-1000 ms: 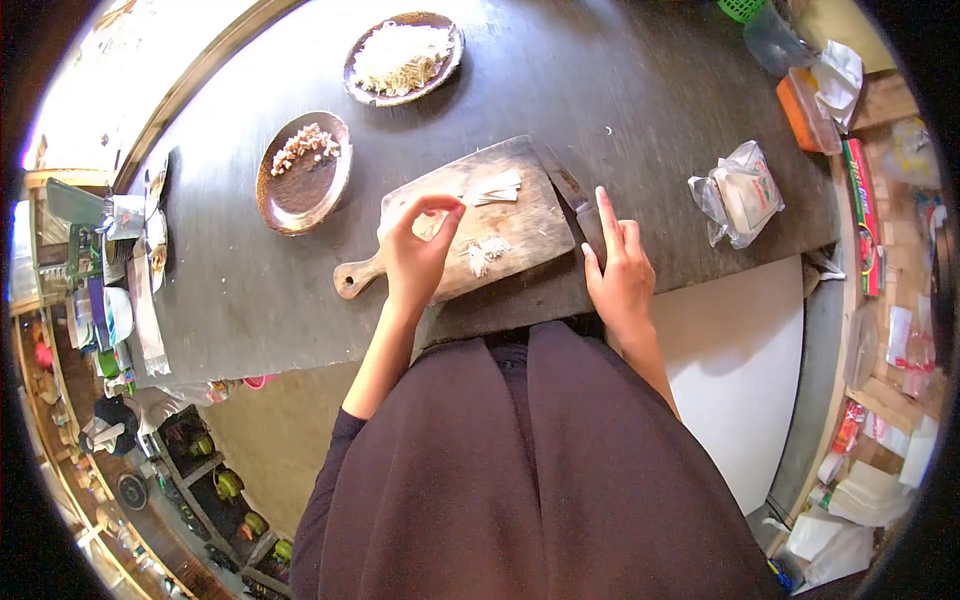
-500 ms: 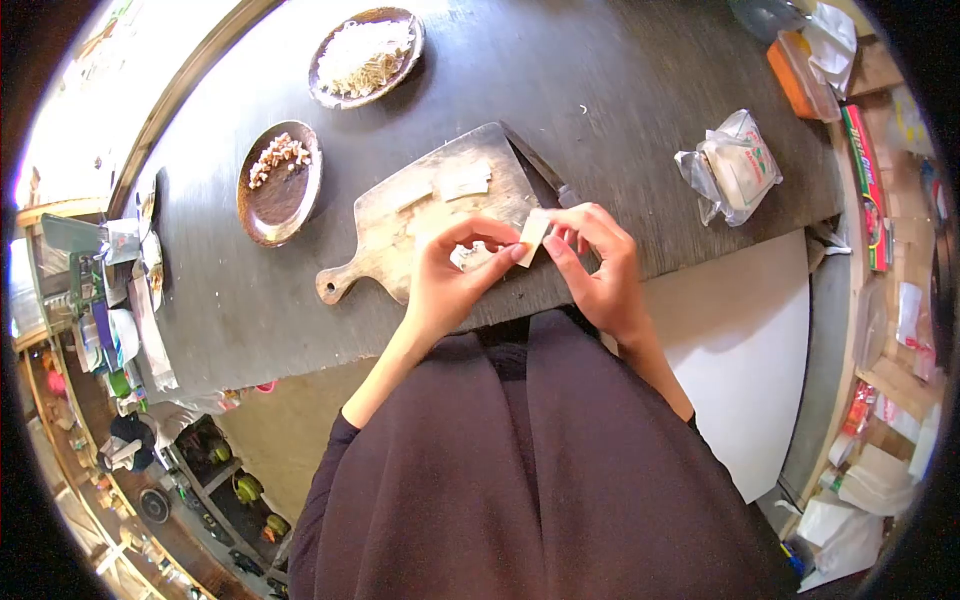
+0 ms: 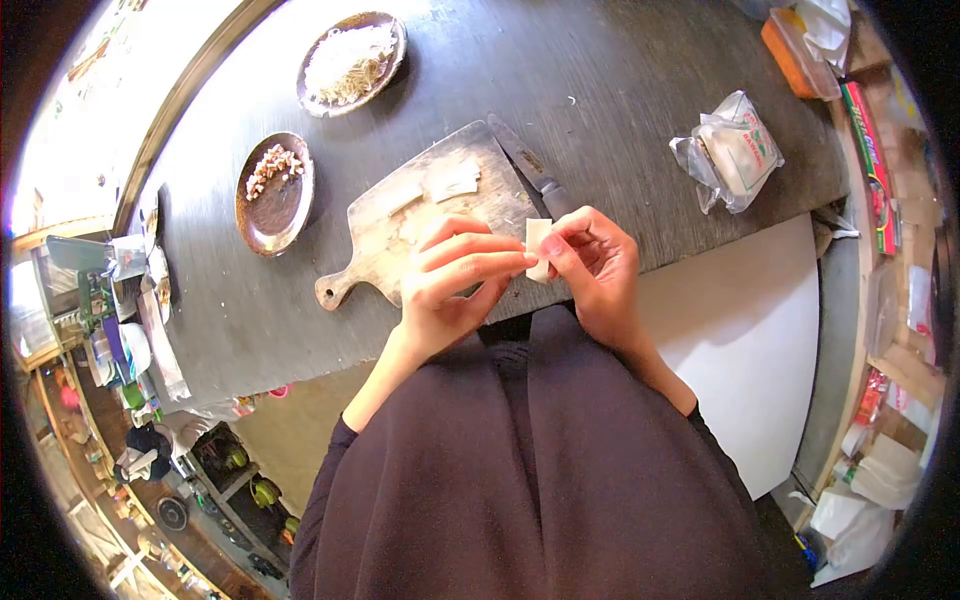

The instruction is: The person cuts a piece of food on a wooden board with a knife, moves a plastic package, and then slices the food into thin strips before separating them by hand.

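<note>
A small pale, flat strip (image 3: 538, 236) is held up just over the near right edge of the wooden cutting board (image 3: 375, 235). My right hand (image 3: 602, 268) pinches it between thumb and fingers. The fingertips of my left hand (image 3: 455, 275) are closed against its left side. More pale flat pieces (image 3: 455, 182) lie on the board, and part of the board is hidden behind my left hand. A knife (image 3: 528, 168) rests along the board's right edge, its dark handle near my right hand.
Small brown chunks sit in one oval dish (image 3: 272, 222); pale shreds fill another dish (image 3: 349, 104) farther back. A printed plastic bag (image 3: 738, 155) holding something pale lies to the right, with an orange container (image 3: 793, 58) beyond. The dark table's near edge runs before my body.
The strip has turned more upright between my hands. My left fingers have moved from a thumb pinch to lying extended over it. The view has shifted slightly.
</note>
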`<state>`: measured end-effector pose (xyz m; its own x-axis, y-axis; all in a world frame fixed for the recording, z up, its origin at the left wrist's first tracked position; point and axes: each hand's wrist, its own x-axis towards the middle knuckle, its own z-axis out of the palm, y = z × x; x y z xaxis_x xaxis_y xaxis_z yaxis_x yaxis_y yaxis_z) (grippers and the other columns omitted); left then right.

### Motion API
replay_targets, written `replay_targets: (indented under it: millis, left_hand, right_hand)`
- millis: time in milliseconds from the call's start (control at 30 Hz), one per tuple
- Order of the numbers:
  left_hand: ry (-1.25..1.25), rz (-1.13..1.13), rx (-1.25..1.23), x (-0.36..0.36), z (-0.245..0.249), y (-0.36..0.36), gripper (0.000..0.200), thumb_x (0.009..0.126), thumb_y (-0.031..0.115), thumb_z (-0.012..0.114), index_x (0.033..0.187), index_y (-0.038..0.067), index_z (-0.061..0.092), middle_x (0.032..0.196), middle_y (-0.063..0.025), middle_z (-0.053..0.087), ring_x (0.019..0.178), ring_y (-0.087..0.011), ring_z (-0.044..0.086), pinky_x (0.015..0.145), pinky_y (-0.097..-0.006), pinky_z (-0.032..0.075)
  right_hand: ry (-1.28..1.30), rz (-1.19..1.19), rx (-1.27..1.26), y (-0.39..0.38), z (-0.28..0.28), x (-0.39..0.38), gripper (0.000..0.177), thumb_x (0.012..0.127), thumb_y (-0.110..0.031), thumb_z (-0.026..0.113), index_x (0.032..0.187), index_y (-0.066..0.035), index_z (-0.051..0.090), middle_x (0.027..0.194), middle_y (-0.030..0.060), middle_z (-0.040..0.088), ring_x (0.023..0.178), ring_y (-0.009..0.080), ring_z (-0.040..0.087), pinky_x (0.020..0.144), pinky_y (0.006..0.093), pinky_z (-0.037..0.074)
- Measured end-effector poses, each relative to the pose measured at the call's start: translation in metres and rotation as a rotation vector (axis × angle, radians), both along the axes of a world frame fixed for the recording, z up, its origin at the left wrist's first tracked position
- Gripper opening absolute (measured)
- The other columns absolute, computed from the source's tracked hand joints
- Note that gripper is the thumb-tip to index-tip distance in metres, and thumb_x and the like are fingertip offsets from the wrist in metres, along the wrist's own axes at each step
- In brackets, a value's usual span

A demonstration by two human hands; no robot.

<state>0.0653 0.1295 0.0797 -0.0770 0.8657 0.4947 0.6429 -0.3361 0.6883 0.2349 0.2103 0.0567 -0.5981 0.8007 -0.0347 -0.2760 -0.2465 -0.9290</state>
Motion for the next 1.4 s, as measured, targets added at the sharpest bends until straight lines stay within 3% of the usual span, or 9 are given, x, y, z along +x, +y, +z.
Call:
replay_targets:
  millis: [333,567,667,733,833,1200,1400]
  left_hand:
    - [0.053,-0.011,0.041,-0.004,0.009,0.008,0.031,0.067,0.004,0.086,0.096,0.012,0.08,0.096,-0.0019,0.076,0.088,-0.0229,0.066,0.08,-0.0344,0.054]
    - [-0.055,-0.022,0.012,-0.002,0.007,0.008,0.024,0.072,0.005,0.087,0.094,0.009,0.079,0.094,-0.0034,0.075,0.089,-0.0236,0.066,0.081,-0.0347,0.053]
    - [-0.266,0.001,-0.029,0.005,0.002,0.005,0.02,0.076,0.001,0.085,0.094,0.005,0.077,0.096,-0.0065,0.076,0.093,-0.0228,0.068,0.085,-0.0349,0.053]
    - [-0.638,0.039,-0.144,0.01,0.001,0.002,0.017,0.081,-0.003,0.081,0.096,0.001,0.075,0.099,-0.0101,0.076,0.097,-0.0218,0.069,0.088,-0.035,0.053]
    - [-0.688,0.054,-0.167,0.014,0.005,0.001,0.015,0.083,-0.004,0.079,0.097,0.0,0.075,0.101,-0.0117,0.076,0.099,-0.021,0.07,0.089,-0.0348,0.053]
    - [-0.454,0.104,-0.077,0.013,0.005,0.007,0.021,0.077,-0.007,0.083,0.094,0.003,0.076,0.096,-0.0075,0.077,0.094,-0.0199,0.067,0.085,-0.0334,0.051]
    - [-0.364,0.113,-0.022,0.013,0.007,0.011,0.023,0.074,-0.004,0.085,0.093,0.005,0.077,0.094,-0.0055,0.078,0.09,-0.0199,0.066,0.084,-0.0336,0.051]
  right_hand:
    - [0.008,0.022,-0.054,0.001,0.003,0.002,0.007,0.1,-0.008,0.065,0.097,-0.002,0.063,0.086,0.002,0.067,0.077,0.0048,0.06,0.072,0.0218,0.049]
    - [0.077,0.007,-0.02,0.001,0.004,0.0,0.007,0.097,-0.005,0.07,0.1,-0.002,0.065,0.092,0.0028,0.068,0.085,0.006,0.063,0.076,0.0222,0.05]
    - [0.123,-0.021,-0.006,-0.001,0.003,-0.004,0.008,0.095,-0.003,0.072,0.1,-0.002,0.067,0.094,0.0025,0.068,0.085,0.0057,0.063,0.076,0.0219,0.05]
    - [0.145,-0.04,0.013,-0.001,0.001,-0.005,0.009,0.094,-0.002,0.073,0.101,-0.002,0.067,0.095,0.0025,0.068,0.085,0.0055,0.062,0.075,0.0215,0.049]
    - [0.102,-0.046,0.132,0.0,0.0,-0.003,0.011,0.093,-0.001,0.073,0.102,-0.002,0.068,0.096,0.0022,0.067,0.082,0.005,0.06,0.071,0.0208,0.047]
    - [0.048,-0.188,0.374,0.011,0.006,-0.001,0.01,0.09,0.002,0.073,0.099,-0.002,0.07,0.089,0.0037,0.065,0.076,0.0065,0.057,0.065,0.0209,0.044]
    - [0.037,-0.157,0.335,0.012,0.01,0.0,0.007,0.089,0.002,0.074,0.095,-0.002,0.071,0.092,0.0045,0.067,0.076,0.0071,0.057,0.064,0.0213,0.045]
